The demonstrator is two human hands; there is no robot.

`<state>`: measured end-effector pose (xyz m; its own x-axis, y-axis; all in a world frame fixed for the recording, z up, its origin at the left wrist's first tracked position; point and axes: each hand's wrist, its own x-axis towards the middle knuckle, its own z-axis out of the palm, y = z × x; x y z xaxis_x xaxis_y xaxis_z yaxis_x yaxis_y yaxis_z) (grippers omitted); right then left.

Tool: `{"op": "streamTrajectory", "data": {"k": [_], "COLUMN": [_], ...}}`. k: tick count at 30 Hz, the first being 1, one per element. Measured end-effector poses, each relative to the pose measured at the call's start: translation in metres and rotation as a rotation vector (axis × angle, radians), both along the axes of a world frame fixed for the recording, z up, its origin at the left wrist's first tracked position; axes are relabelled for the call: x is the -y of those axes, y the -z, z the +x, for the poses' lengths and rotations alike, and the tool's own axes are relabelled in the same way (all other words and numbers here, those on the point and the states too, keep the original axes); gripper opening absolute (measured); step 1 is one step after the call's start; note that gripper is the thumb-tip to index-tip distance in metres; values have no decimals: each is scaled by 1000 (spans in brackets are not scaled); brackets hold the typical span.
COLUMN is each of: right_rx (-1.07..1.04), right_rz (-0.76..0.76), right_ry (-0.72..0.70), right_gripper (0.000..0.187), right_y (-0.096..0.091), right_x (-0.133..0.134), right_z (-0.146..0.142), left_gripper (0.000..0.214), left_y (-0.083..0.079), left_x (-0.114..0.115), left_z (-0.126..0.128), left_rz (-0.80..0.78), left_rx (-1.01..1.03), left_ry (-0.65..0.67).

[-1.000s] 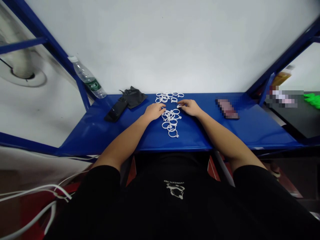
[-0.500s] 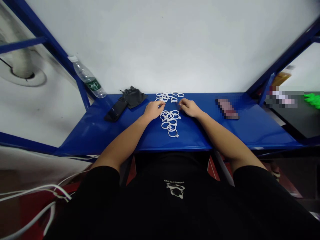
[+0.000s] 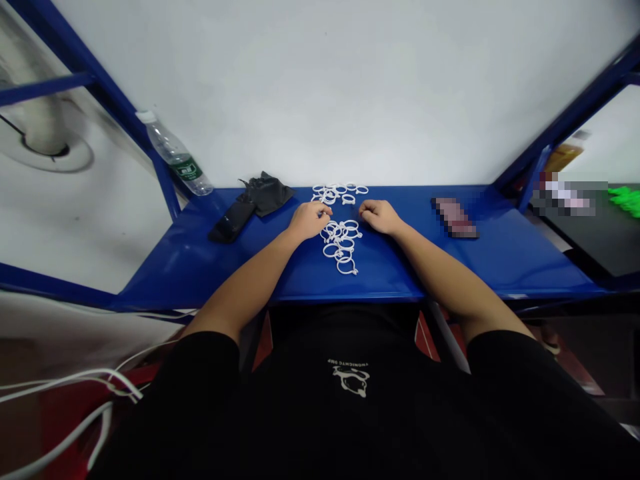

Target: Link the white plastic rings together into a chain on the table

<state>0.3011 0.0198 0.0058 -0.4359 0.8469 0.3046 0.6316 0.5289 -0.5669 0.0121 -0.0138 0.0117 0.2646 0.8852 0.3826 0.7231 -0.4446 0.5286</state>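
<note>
White rings with small tabs, like curtain rings, lie in two groups on the blue table [image 3: 390, 267]. The near group of rings [image 3: 345, 245] is a loose overlapping pile in front of me, and the far group of rings [image 3: 330, 195] lies by the wall. My left hand [image 3: 311, 220] is closed in a pinch between the groups, at their left. A speck of white shows at its fingertips, too small to name. Opposite it, on the right, my right hand [image 3: 379, 216] has its fingers curled together. Whatever it may hold is hidden. A small gap separates the hands.
Left of my hands lie a black phone [image 3: 232, 221] and a crumpled black bag [image 3: 267, 193]. A clear bottle [image 3: 183, 160] leans at the left frame. On the right sits a blurred-out reddish object [image 3: 455, 217]. Blue posts [image 3: 555, 123] and a white wall [image 3: 320, 100] bound the table.
Both hands stay nearly in place. The fingers of my right hand have curled in slightly, and the small pale bit seen at its fingertips no longer shows. The ring groups look the same.
</note>
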Motion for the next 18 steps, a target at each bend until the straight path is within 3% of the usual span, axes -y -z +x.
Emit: {"op": "streamTrajectory", "data": {"k": [11,15,18], "right_rx": [93,7,-21], "right_rz": [125,187,231], "right_ry": [-87,-147,-199], "right_gripper": [22,49,53], "right_y": [-2,-3,-4], "right_x": [6,17,21], "right_z": [-5,-8,-8], "left_gripper": [33,32,35], "left_y": [2,3,2], "left_x": [0,7,10], "left_z": [3,4,5], "left_rz": [-25,-44,-22], "left_rx": [-25,25,37], "left_ry": [137,172,151]}}
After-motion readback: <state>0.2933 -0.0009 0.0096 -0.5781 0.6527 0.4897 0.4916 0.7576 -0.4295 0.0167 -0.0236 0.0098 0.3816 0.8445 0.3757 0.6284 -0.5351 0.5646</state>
